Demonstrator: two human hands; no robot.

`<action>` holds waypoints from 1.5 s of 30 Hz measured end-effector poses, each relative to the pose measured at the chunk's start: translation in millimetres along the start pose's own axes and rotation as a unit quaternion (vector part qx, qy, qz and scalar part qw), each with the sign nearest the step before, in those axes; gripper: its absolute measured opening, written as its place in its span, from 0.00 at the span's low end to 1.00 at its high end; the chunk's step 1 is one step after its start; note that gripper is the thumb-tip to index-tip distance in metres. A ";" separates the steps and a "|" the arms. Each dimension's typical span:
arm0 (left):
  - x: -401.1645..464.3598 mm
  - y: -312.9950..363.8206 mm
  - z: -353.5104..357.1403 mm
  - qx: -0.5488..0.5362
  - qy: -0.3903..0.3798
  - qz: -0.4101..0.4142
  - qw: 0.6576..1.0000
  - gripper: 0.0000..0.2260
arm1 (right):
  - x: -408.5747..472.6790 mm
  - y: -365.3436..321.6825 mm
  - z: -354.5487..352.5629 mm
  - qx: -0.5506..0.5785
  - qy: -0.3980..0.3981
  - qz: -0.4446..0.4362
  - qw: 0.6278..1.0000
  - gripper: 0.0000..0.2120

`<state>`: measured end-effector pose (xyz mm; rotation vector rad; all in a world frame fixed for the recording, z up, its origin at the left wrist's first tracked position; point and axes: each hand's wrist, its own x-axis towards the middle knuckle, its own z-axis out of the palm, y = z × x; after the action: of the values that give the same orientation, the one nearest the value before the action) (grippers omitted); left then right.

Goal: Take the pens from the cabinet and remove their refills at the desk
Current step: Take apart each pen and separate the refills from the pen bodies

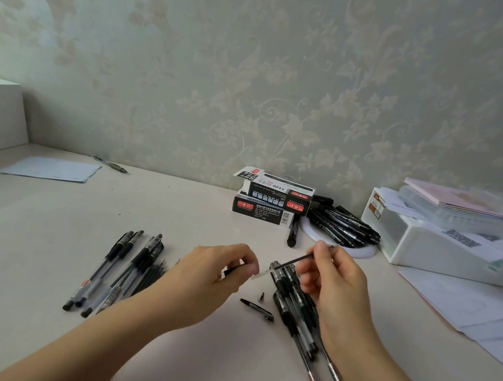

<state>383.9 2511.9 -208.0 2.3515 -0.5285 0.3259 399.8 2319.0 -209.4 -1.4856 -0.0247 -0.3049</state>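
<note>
**A pale desk, strewn with pens**

The desk [44, 226] carries a left pile of pens [122, 272] and a right pile [300, 313]. A loose cap [257, 310] lies between them. Farther back sit two stacked pen boxes [269, 201], a heap of black markers [343, 226], a white storage box [448, 250] (papers on top), loose sheets [484, 316], a paper sheet [53, 169] and a lone pen [111, 164].

Only one thing here is actually legible

The upper pen box [277, 190] of the two stacked at the back of the bench has "1120" printed on its side, reading upside down from here. The red label patches on both it and the lower box [261, 211], plus the barcode and the storage bin's [448, 250] stickers, are too small and blurry to read.
</note>
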 end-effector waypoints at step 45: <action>-0.1 -4.0 2.8 -0.017 -0.004 -0.015 1.000 0.07 | -5.6 14.7 -1.1 -0.513 -0.158 -0.214 0.816 0.06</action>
<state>385.9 2512.7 -212.3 2.3267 -0.4996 0.2909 397.4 2319.7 -225.0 -2.6108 -0.5467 -0.4640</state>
